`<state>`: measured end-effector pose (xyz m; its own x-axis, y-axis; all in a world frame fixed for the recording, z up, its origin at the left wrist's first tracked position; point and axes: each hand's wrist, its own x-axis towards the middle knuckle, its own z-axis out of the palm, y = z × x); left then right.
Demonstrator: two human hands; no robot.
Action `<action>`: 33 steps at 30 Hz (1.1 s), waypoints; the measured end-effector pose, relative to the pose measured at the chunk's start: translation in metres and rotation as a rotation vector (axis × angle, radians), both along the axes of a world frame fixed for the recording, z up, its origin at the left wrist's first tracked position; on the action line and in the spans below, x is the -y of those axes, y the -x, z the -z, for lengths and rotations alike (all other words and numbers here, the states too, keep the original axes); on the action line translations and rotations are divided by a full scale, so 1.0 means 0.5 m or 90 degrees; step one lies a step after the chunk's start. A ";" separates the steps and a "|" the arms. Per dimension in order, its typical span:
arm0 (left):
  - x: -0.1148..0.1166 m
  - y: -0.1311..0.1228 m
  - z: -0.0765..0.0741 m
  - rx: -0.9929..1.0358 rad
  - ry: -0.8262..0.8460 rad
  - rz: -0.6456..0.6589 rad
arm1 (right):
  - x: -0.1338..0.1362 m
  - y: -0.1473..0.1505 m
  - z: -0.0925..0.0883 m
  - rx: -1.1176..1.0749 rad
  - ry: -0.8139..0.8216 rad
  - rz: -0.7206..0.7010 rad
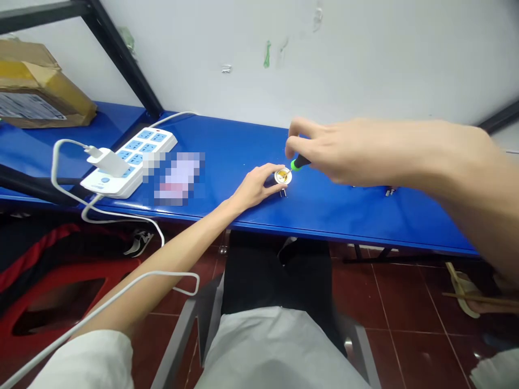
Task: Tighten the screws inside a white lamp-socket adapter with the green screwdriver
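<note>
- Left hand [253, 186]: the left arm reaches forward from the near left, low over the table [227, 140], palm turned down. Its fingers [272, 172] curl over the edge of a round plug [283, 175] and hold it against the table.
- Right hand [324, 151]: the right arm crosses in from the right, raised above the table. Its thumb and fingers pinch the black handle of a small screwdriver [301, 162], which has a green collar and slants down to the left.
- The hands are close together but not touching, each clamped on its own thing.
- The round plug sits on the table near its front edge, roughly mid-way along. It has a pale rim and a brass-coloured middle, and two metal pins [283, 192] show on its near side. The screwdriver's tip meets that brass-coloured middle.
- A few small metal bits [390, 190] lie on the table to the right, just beyond the right forearm.
- To the left stands a white power strip [135, 156] with blue sockets, and a white charger [106, 162] is plugged into it. A white cable [68, 178] loops from the charger and hangs over the near edge.
- A blurred patch [176, 178] covers part of the table beside the power strip.
- A cardboard box [40, 89] sits at the far left corner, against the wall [259, 54].
</note>
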<state>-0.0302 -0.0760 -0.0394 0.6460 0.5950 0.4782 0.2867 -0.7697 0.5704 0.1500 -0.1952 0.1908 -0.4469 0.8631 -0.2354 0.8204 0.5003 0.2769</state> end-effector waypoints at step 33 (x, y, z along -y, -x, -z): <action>0.003 -0.001 -0.003 -0.003 0.004 -0.004 | -0.007 0.003 0.022 0.027 -0.138 0.035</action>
<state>-0.0296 -0.0776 -0.0379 0.6438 0.6023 0.4720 0.2945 -0.7644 0.5736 0.1487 -0.1915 0.1798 -0.3921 0.9180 -0.0593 0.8299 0.3808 0.4078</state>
